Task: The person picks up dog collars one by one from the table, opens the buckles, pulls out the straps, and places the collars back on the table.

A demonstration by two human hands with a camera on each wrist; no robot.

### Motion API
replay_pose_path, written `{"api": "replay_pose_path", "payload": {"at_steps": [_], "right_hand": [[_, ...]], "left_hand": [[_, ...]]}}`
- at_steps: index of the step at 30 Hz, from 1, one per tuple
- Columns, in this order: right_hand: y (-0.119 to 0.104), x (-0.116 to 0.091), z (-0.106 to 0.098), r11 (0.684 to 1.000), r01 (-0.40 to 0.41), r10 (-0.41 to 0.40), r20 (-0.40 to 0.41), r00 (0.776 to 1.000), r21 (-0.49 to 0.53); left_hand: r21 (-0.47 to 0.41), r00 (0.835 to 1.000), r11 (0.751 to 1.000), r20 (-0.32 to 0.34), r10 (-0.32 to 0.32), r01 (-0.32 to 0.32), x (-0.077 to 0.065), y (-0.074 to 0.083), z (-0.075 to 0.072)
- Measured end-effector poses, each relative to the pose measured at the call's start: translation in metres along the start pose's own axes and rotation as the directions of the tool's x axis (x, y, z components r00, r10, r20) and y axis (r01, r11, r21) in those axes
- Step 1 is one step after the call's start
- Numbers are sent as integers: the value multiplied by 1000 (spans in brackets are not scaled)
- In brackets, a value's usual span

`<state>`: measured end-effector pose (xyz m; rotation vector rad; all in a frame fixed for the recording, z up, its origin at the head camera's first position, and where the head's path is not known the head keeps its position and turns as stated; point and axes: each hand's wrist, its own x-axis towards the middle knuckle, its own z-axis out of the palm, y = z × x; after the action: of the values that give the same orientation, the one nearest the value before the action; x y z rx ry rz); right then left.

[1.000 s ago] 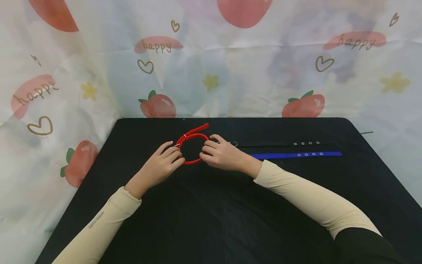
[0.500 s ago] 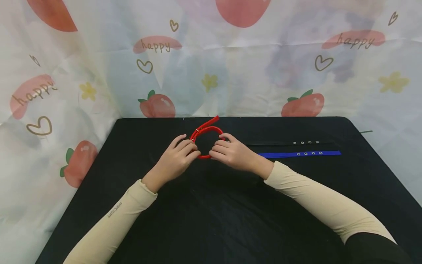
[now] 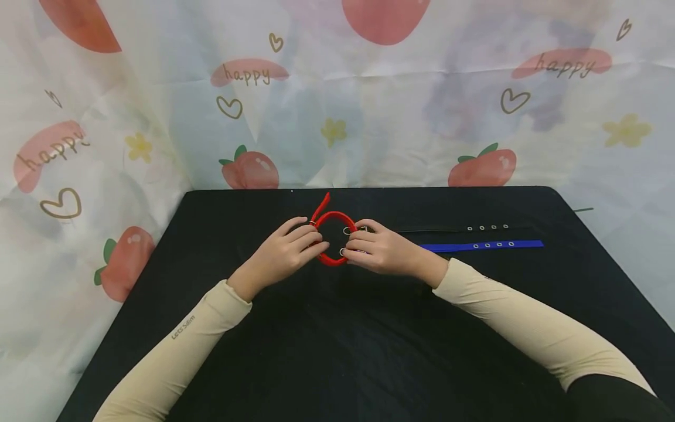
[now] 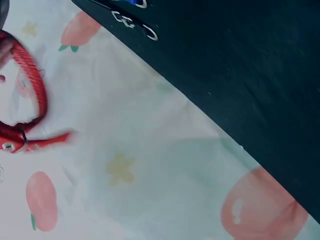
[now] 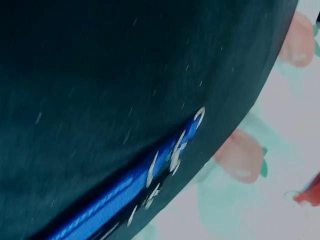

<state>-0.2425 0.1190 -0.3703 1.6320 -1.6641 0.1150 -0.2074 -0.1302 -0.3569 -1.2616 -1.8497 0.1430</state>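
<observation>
A red pet collar [image 3: 333, 216] is closed into a ring, its loose strap end pointing up and away at the back. My left hand [image 3: 285, 251] grips the left side of the ring, by the buckle, which its fingers mostly cover. On the opposite side my right hand [image 3: 387, 248] pinches the band between thumb and fingers. The left wrist view shows the red collar [image 4: 37, 85] at its left edge, with an eyelet and the strap tip. Only a small red piece of the collar [image 5: 311, 194] enters the right wrist view.
A blue collar [image 3: 487, 245] with several eyelets lies straight on the black table [image 3: 337, 351], partly behind my right hand. Just beyond it is a thin black collar [image 3: 440, 230]. A printed white cloth [image 3: 390, 140] hangs along the table's back and left sides.
Both hands have carried the red collar to the right. It rose towards the back, then came down a little. The strap end now points more steeply away. The blue and black collars lie still.
</observation>
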Motion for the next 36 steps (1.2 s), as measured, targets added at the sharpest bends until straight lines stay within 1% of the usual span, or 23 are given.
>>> {"api": "replay_pose_path", "payload": {"at_steps": [4, 6, 10, 14, 17, 20, 23, 26, 28, 32, 36], "right_hand": [[-5, 5, 2, 999, -13, 12, -33, 999, -36], [-4, 6, 0, 999, -20, 18, -50, 999, -45], [2, 1, -2, 999, -20, 17, -81, 997, -37], [8, -6, -2, 999, -33, 32, -95, 995, -6], [8, -6, -1, 999, -54, 54, -84, 995, 4], [5, -2, 0, 997, -75, 75, -68, 995, 2], [3, 2, -1, 993, -116, 117, -67, 991, 15], [4, 2, -3, 989, -144, 146, -81, 986, 34], [4, 0, -4, 988, -147, 150, -88, 985, 43], [6, -7, -6, 986, -148, 154, -91, 984, 72], [8, -12, -7, 980, -176, 183, -72, 981, 90]], "left_hand": [[61, 999, 998, -24, -20, 22, 5, 8, 1], [68, 999, 997, -29, -30, 32, 6, 8, 3], [18, 997, 997, -30, -75, 75, 3, 2, 6], [-26, 996, 996, -14, -83, 83, 1, -1, 9], [-23, 997, 997, -7, -80, 80, 5, 4, 9], [-7, 995, 995, 3, -101, 101, 13, 9, 9], [-15, 987, 988, 30, -156, 156, 18, 11, 10], [-43, 972, 972, 67, -227, 230, 18, 8, 10], [-59, 962, 963, 86, -258, 264, 17, 5, 8], [-69, 955, 956, 108, -278, 286, 13, 0, 5], [-85, 946, 947, 124, -300, 311, 11, -1, 0]]}}
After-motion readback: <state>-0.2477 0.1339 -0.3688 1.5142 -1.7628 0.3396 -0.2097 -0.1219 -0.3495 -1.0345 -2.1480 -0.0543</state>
